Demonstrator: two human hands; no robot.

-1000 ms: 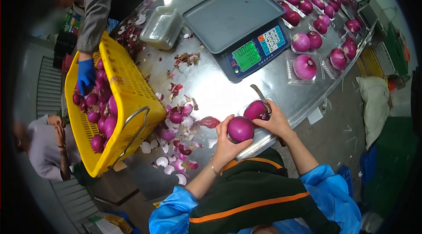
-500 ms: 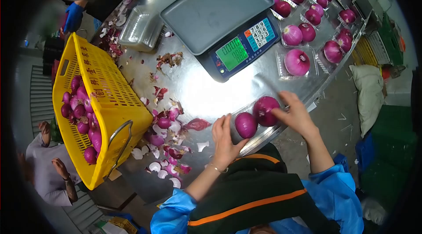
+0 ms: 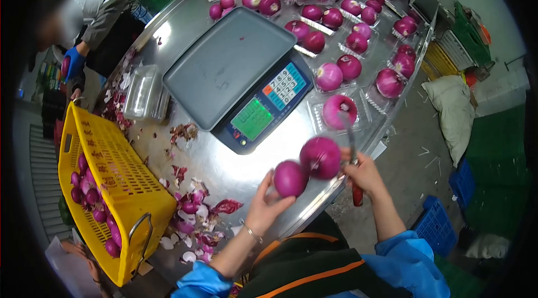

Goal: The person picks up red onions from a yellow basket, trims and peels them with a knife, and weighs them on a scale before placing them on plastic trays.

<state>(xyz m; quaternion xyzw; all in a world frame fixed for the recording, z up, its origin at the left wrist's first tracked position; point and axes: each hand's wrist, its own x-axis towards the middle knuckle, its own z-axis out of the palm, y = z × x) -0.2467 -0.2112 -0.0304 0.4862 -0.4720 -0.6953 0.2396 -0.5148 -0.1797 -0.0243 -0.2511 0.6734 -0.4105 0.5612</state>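
Observation:
Thumb and fingers of my left hand (image 3: 265, 206) are curved round the side of a peeled purple onion (image 3: 290, 178). A larger purple onion (image 3: 320, 158) touches it on the right, near the fingers of my right hand (image 3: 363, 175). That hand is closed on a knife, its red handle (image 3: 357, 195) pointing down and its blurred blade (image 3: 350, 140) pointing up. Beyond the blade, one onion (image 3: 339, 111) sits in a clear plastic tray (image 3: 363, 108). Whether the right fingers touch the larger onion is hard to tell.
A scale (image 3: 230, 68) stands on the metal table (image 3: 208, 158), with stacked clear trays (image 3: 147, 93) to its left. Packed onions fill the far side. Onion skins (image 3: 193, 208) lie beside a yellow crate (image 3: 131, 186) of onions. A person with a blue glove (image 3: 74, 63) is at upper left.
The view has shifted, so the scale appears lower and further left. Both onions and my hands now appear further up the table. The knife shows more clearly in my right hand.

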